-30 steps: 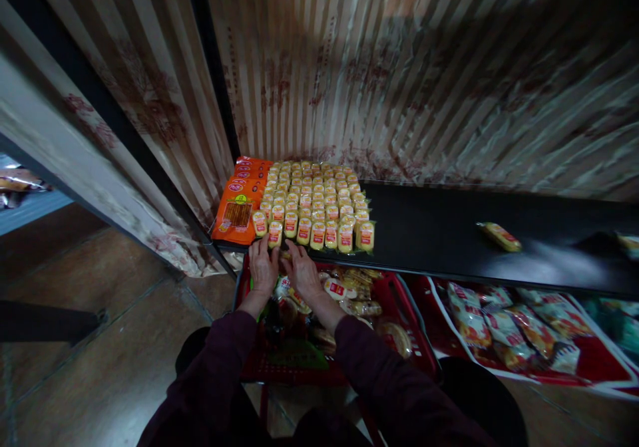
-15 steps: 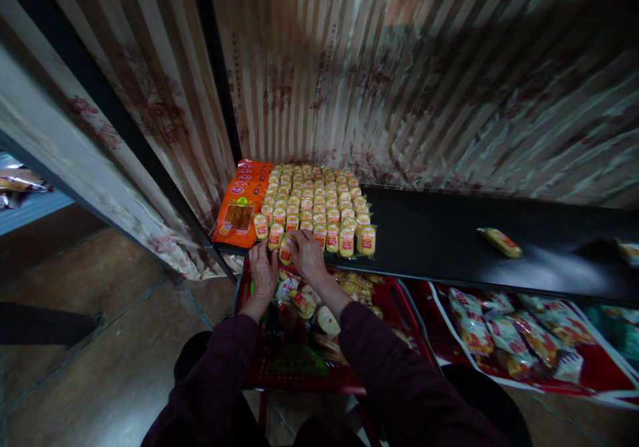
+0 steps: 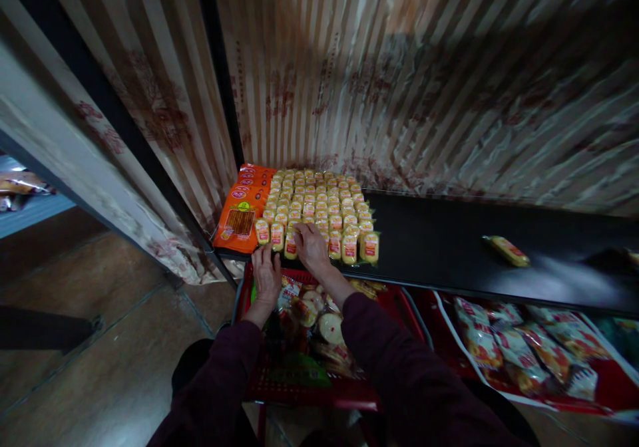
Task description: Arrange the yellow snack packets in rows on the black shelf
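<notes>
Rows of small yellow wrapped cakes [image 3: 319, 197] stand upright on the black shelf [image 3: 429, 234], beside orange snack packets [image 3: 242, 214] on their left. My right hand [image 3: 313, 251] is at the front row, its fingers over the tops of the cakes; what its fingertips touch is partly hidden. Just below the front edge, my left hand [image 3: 266, 273] has its fingers extended toward the lower ends of the front cakes, holding nothing. Between the two hands one front cake [image 3: 291, 243] stands upright.
Under the shelf edge sits a red basket [image 3: 349, 400] with assorted packaged food. Another red tray [image 3: 614, 397] at the right holds several snack bags. A single wrapped cake [image 3: 508, 251] lies on the shelf at the right. A striped curtain [image 3: 349, 68] hangs behind.
The cake between my hands now stands in the front row. My right hand has shifted slightly right, and my left hand has dropped a little lower. The view has shifted slightly.
</notes>
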A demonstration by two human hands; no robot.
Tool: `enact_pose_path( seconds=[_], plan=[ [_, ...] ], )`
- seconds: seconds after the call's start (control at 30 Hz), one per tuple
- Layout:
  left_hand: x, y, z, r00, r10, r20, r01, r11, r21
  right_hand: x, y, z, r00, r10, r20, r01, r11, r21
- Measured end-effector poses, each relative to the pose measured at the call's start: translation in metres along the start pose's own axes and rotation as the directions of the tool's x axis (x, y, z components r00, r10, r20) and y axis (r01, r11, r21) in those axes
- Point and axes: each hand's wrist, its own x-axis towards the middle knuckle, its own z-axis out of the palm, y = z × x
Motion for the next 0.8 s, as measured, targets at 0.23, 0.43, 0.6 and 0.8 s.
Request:
enact_pose_path(
  seconds=[0.23,0.43,0.6,0.8],
  plan=[
    [0.002,0.006,-0.006,0.986,0.156,0.060,-0.159,0.986,0.043,0.001,0.001,0.007,1.000,0.008,-0.023,-0.007,0.999,0.042],
    [0.005,0.010,-0.003,0.977,0.197,0.076,-0.208,0.963,0.172,-0.010,0.001,0.005,0.997,-0.040,-0.067,0.044,0.997,0.069],
    [0.003,0.005,0.006,0.967,0.246,0.073,-0.254,0.958,0.132,-0.041,0.010,-0.006,0.981,-0.137,-0.139,0.119,0.984,-0.136],
    [-0.001,0.008,0.014,0.963,0.261,0.071,-0.266,0.962,0.066,-0.062,0.033,-0.006,0.975,-0.042,-0.220,-0.026,0.954,-0.297]
  ],
)
